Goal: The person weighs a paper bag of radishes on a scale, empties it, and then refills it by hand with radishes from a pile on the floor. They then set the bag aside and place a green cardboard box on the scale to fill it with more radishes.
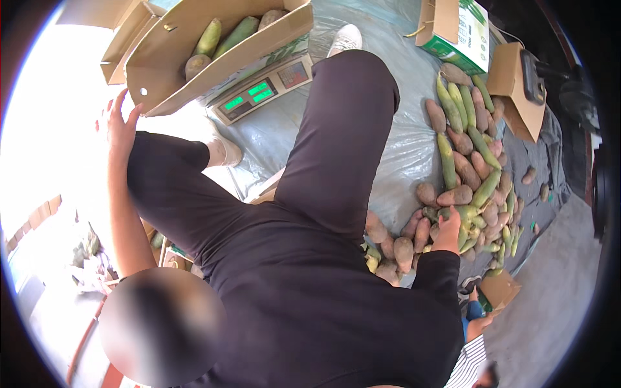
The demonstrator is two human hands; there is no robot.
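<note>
An open cardboard carton (223, 68) rests on a digital scale (264, 90) with lit green readouts. Inside it lie green radishes (239, 35) and brownish tubers (196, 65) that look like sweet potatoes. My left hand (119, 126) is beside the carton's near left corner, fingers spread and thumb close to the cardboard; glare washes out part of it. Over on the right, my right hand (447, 231) reaches into a long pile of produce. Its fingers curl around a green radish (455, 211), partly hidden under them.
Reddish tubers (462, 142) and long green radishes (447, 103) spread over plastic sheeting (404, 142). A green-and-white carton (455, 35) and a tipped brown carton (515, 97) stand at the far right. Another person in a striped sleeve (467, 363) holds a box (500, 290) nearby.
</note>
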